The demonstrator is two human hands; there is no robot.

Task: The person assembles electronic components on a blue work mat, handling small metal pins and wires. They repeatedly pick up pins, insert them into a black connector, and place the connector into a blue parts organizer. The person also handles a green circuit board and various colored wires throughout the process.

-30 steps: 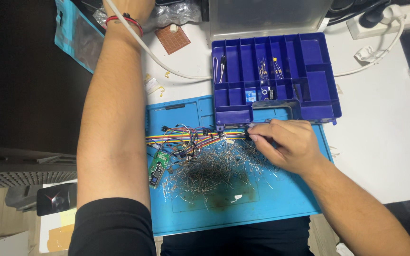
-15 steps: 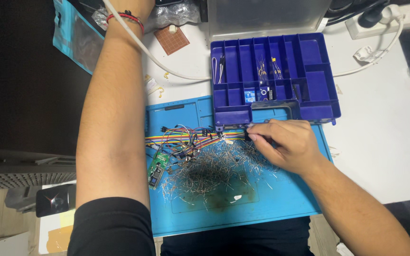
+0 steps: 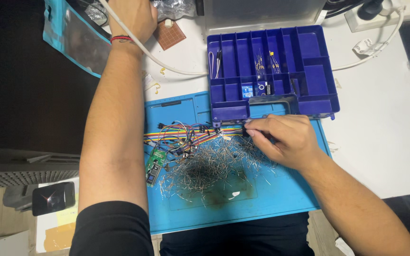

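White worktop carries everything, and its right side is the widest bare stretch in view. On it lies a blue silicone mat, whose near edge sits at the worktop's front edge, against the person's body. A dark blue compartment box overlaps the mat's far edge. Most of its cells are bare, and a few hold small parts.

A loose pile of cut metal leads covers the middle of the mat. The rainbow jumper wires run across the pile's far side, just in front of the box's front wall. A small green circuit board lies at the pile's left edge.

The right hand has its fingertips pinched together on the right end of the jumper wires, where a small dark connector shows. The step looks like sorting or freeing that end from the tangle. Any lift from here would call for a slow, straight pull, since the wires are snarled with loose leads and the box wall stands just beyond the knuckles.

The left hand reaches far up past a white cable, beside a brown perforated board. Whether it grips anything cannot be told. Its forearm lies along the mat's left edge, so the open room is to the right and towards the mat's near edge
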